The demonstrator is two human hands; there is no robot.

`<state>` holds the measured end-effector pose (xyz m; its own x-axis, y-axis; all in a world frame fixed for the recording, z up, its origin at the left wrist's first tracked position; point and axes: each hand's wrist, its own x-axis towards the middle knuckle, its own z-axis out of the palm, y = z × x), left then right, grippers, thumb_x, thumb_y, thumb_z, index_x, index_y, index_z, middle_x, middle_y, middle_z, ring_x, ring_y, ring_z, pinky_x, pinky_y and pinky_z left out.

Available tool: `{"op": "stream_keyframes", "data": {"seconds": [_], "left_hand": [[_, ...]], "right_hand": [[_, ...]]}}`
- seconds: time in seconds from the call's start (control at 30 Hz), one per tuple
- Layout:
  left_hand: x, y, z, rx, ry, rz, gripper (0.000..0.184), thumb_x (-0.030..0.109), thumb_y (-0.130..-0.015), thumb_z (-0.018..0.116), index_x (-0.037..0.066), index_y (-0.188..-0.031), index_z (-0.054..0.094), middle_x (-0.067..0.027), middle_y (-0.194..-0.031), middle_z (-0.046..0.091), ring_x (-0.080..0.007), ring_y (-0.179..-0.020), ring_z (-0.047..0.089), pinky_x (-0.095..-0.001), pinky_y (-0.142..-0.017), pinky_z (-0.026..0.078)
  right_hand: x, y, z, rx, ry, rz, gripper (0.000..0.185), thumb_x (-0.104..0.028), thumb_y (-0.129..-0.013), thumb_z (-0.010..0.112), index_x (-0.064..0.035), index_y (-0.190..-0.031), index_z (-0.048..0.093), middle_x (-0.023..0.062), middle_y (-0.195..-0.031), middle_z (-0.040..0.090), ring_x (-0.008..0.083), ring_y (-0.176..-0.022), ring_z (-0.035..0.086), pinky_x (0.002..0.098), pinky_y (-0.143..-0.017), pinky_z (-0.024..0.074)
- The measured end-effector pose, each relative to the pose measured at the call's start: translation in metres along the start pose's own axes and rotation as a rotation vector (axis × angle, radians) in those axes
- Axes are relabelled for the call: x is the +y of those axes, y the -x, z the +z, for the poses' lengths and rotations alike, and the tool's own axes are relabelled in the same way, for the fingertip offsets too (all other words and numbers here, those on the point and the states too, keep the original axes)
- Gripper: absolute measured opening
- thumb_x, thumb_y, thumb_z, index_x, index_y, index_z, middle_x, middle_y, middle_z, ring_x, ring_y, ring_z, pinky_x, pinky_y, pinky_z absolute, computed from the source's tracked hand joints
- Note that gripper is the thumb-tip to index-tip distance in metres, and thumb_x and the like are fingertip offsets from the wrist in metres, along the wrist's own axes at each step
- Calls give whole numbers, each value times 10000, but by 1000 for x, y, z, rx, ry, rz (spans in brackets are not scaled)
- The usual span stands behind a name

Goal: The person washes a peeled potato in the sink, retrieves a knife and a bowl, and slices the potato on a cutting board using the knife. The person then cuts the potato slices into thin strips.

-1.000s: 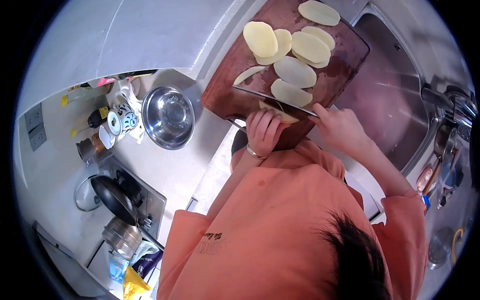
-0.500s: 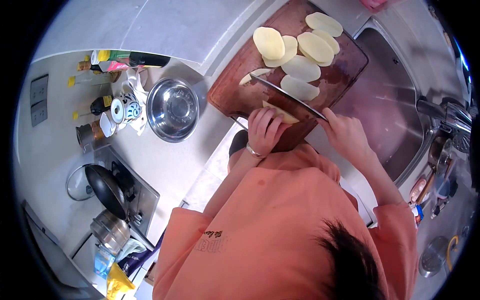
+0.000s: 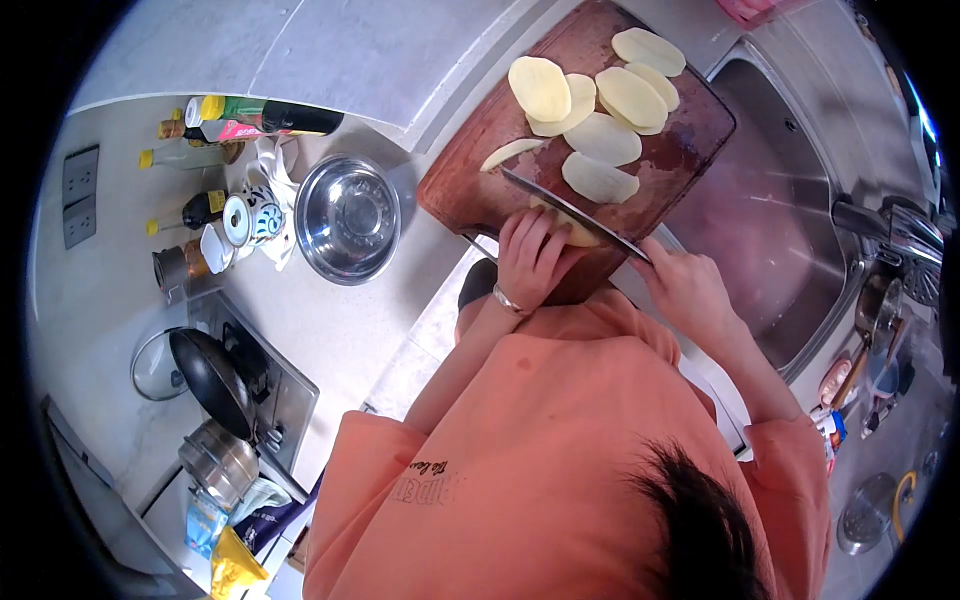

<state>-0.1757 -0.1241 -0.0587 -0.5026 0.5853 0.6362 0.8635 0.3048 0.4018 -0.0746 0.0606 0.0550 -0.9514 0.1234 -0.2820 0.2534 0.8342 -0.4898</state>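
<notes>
Head: two hands (image 3: pixel 690 288) hold one knife (image 3: pixel 585 217), one potato piece (image 3: pixel 582 237).

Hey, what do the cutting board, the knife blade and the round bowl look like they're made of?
The cutting board: probably wood, reddish-brown and mottled, with damp-looking patches.
The knife blade: likely steel, thin and grey; its finish is hard to judge at this angle.
The round bowl: polished metal, perhaps stainless steel, going by its bright, mirror-like reflections.

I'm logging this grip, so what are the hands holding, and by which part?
The right hand grips the knife by its handle end; the left hand holds the potato on the side away from the knife.
</notes>
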Motion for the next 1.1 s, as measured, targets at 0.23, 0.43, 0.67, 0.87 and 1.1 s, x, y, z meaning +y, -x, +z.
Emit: {"op": "stream_keyframes", "data": {"seconds": [0.23,0.43,0.67,0.87,1.1], "left_hand": [[-4,1,0,-4,-25,13,513,225,-655,774,80,-1083,532,-135,-1146,514,-328,-1053,515,-464,-877,431],[-1,-18,-7,-123,-36,-23,550,271,-676,752,87,-1145,531,-145,-1209,496,-321,-1091,501,-456,-916,403],[-10,-34,-13,-317,-55,-122,524,324,-727,697,103,-1176,540,-145,-1234,489,-324,-1119,468,-451,-952,357],[-34,-76,-20,-274,-128,-251,479,185,-698,729,79,-1134,562,-137,-1146,530,-318,-1062,500,-408,-917,384],[-79,-87,-19,-620,-133,-519,290,125,-659,743,82,-897,584,-44,-826,573,-225,-830,575,-370,-777,449]], "right_hand": [[-2,-3,-2,-30,-54,-29,156,-178,-876,537,-43,-866,461,165,-634,563,376,-607,552,459,-522,415],[9,-4,-8,35,50,10,174,-217,-894,504,-46,-907,472,150,-598,570,355,-575,572,459,-506,437],[21,6,-23,226,23,143,184,-225,-885,520,-47,-877,473,158,-620,576,364,-591,577,466,-513,441],[40,26,-13,292,17,239,197,-223,-885,527,-49,-826,458,170,-590,560,376,-569,566,479,-504,433],[47,40,-4,326,-29,273,219,-234,-894,528,-50,-802,454,177,-566,546,384,-541,553,479,-480,424]]}}
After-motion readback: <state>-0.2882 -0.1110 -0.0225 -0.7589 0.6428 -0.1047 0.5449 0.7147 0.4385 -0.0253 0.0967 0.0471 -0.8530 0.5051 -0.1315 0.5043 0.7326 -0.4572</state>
